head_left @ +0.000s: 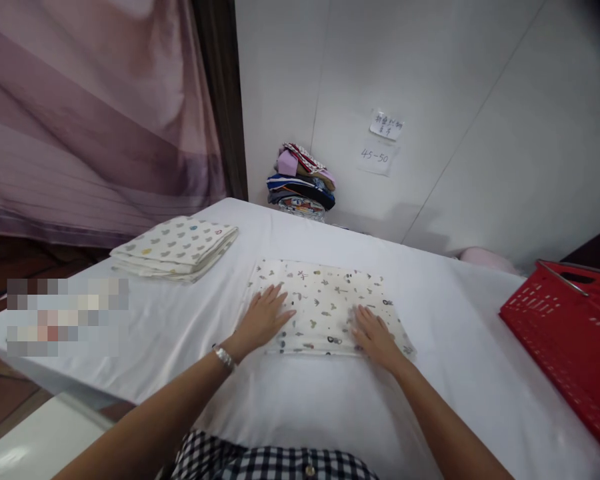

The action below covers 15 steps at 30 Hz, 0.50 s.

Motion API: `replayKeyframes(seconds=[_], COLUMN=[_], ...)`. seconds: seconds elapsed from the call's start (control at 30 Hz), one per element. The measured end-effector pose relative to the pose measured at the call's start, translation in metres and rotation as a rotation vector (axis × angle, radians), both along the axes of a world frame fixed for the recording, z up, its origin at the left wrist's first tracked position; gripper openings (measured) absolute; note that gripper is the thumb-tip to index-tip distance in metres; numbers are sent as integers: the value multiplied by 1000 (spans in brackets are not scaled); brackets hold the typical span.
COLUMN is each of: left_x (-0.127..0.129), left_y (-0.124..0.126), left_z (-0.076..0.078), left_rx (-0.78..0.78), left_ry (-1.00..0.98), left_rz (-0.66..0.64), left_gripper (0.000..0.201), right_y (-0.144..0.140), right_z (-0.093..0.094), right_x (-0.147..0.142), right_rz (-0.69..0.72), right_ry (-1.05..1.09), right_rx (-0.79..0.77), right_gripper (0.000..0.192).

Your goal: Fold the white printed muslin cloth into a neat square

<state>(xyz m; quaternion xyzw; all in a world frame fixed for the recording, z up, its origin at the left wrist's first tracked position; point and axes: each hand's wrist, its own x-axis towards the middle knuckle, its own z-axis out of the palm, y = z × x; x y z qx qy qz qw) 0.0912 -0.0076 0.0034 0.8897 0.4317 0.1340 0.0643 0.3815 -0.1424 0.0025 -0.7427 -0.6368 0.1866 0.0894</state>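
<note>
one folded patterned cloth [325,303], one folded stack [176,248], one red basket [570,340], two paper notes [386,125]

A white-covered desk [330,413] carries everything. On its far left part lies a stack of folded heart-print cloths [176,247]. A red plastic basket [567,333] sits at its right edge. Beyond its far edge, against the wall, stands a pile of colourful folded fabrics [301,180], with two paper notes [380,143] stuck above.
</note>
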Motion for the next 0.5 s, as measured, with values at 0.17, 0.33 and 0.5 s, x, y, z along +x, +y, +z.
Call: replayKeyframes(seconds=[0.17, 0.33, 0.5], left_x=[36, 41, 36], left_y=[35, 34, 33], left_z=[-2, -25, -28], left_rx=[16, 53, 52], left_ry=[75, 99, 93], left_rz=[33, 17, 11], left_gripper=[59, 57, 58], right_y=[77, 146, 174], right_z=[12, 6, -15], right_x=[-24, -38, -32], right_rz=[82, 119, 77], right_ry=[-69, -114, -171], right_rx=[12, 45, -8], right_gripper=[66, 67, 69])
